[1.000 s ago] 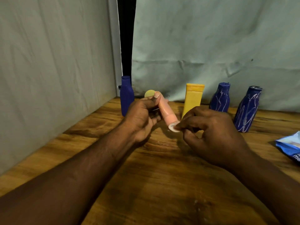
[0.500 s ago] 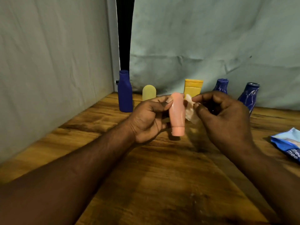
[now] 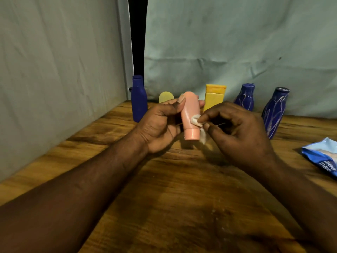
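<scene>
Right now my left hand (image 3: pixel 160 125) is curled round a pink tube (image 3: pixel 190 115), thumb on its front and fingertips behind, holding it nearly upright with the cap end down, just above the wooden tabletop (image 3: pixel 182 198). My right hand (image 3: pixel 237 132) pinches a small white wipe (image 3: pixel 196 120) between thumb and forefinger and presses it against the tube's lower right side. Along the back wall stand a plain blue bottle (image 3: pixel 139 101), a pale yellow cap-shaped piece (image 3: pixel 166 97), a yellow bottle (image 3: pixel 214 97) and two streaked blue bottles (image 3: pixel 245 97) (image 3: pixel 274 112). A blue packet (image 3: pixel 322 157) lies at the right edge.
</scene>
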